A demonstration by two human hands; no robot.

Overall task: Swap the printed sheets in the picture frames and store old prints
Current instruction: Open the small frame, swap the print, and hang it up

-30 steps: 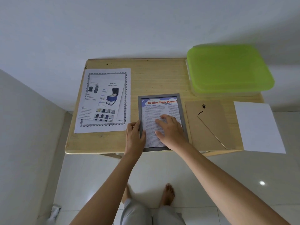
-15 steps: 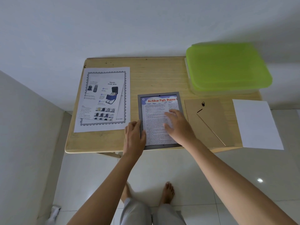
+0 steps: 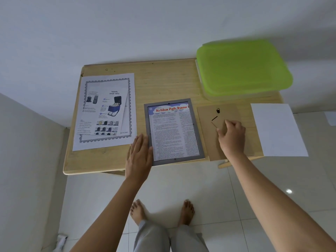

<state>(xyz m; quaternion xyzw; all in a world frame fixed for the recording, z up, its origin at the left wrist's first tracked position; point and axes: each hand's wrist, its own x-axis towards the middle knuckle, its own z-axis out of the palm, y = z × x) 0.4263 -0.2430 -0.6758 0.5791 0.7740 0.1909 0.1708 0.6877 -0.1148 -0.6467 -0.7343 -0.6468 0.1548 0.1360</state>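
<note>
- Broadly, the table (image 3: 163,82) carries everything, and the green-lidded box (image 3: 243,68) at its far right corner is the biggest item; judging by the task, old prints go in there
- Next in size, the shoe-bag print (image 3: 107,111) lies flat at the left, and a blank sheet (image 3: 278,130) overhangs the right edge; both are thin paper, light and floppy, easily creased, best lifted by a corner or slid to the edge
- Centre, the frame (image 3: 174,131) lies near the front edge, open-backed, with a text print (image 3: 172,133) seated in it; rigid at the rim, and if glazed, fragile, so grip the border rather than the middle
- Just right of it, the backing (image 3: 207,135) lies flat with its stand side up; stiff board, light, probably slippery against the wood, easiest taken by an edge or the stand flap
- The left hand (image 3: 140,157) rests flat and open, fingers together, its edge against the frame's left border, steadying it without gripping
- The right hand (image 3: 231,137) sits on the backing with fingers curled near the stand flap; whether it has pinched anything I cannot tell
</note>
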